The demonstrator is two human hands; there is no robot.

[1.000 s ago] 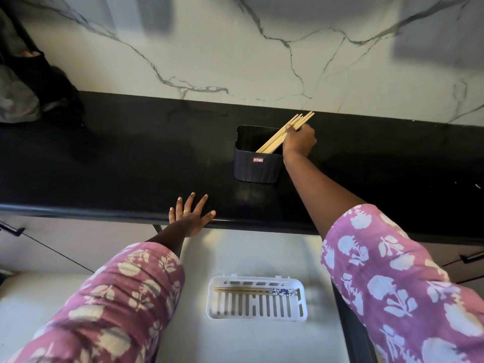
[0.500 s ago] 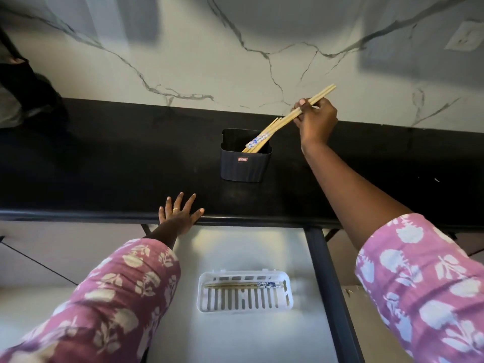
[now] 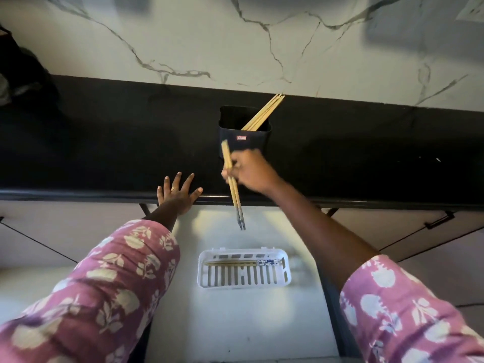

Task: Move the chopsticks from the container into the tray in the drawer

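A dark container (image 3: 244,142) stands on the black counter (image 3: 104,148), with several wooden chopsticks (image 3: 263,115) leaning out of it to the upper right. My right hand (image 3: 248,171) is shut on a pair of chopsticks (image 3: 233,187), held in front of the container with the patterned tips pointing down over the open drawer. A white slotted tray (image 3: 284,273) lies in the drawer (image 3: 235,323) below, with one pair of chopsticks (image 3: 241,263) lying along its far side. My left hand (image 3: 178,195) rests flat on the counter's front edge, fingers spread.
A marble wall (image 3: 235,35) rises behind the counter. A dark object (image 3: 21,74) sits at the far left of the counter. Closed drawer fronts with black handles (image 3: 440,221) flank the open drawer on both sides.
My right hand has lifted a pair of chopsticks out of the container and brought it down and toward me, tips now hanging over the drawer. The left hand has stayed put.
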